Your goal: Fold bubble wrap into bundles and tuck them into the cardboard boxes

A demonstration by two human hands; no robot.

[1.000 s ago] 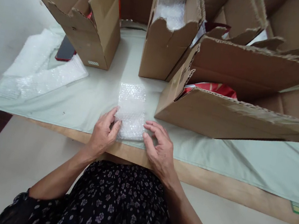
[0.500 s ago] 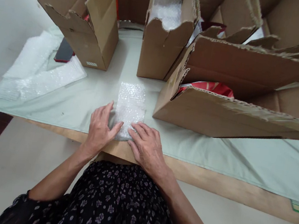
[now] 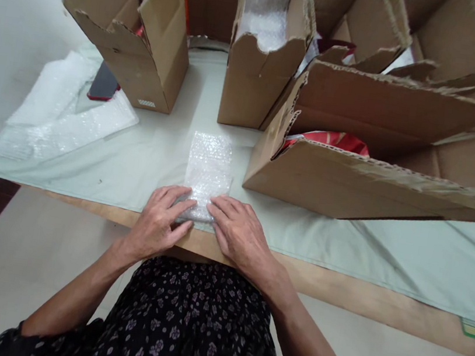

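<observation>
A small rectangular piece of clear bubble wrap point(image 3: 210, 165) lies flat on the cloth at the table's front edge. It looks layered, with a thicker near end. My left hand point(image 3: 161, 220) rests at its near left corner, fingertips on the wrap and thumb apart from them by the near edge. Across from it, my right hand point(image 3: 241, 231) lays its stretched fingers on the near right part, the thumb lower by the table edge. Neither hand is closed round the wrap. Fingertips partly cover its near end.
More bubble wrap sheets point(image 3: 48, 110) lie at the left, beside a dark flat object with a red edge point(image 3: 103, 84). Open cardboard boxes point(image 3: 250, 88) stand along the back. A long cardboard box point(image 3: 329, 182) at the right holds a red package point(image 3: 335, 140).
My left hand has come down and nearer, its fingers moving from beside the wrap onto its near corner. My right hand has stayed nearly in place on the near right part.
</observation>
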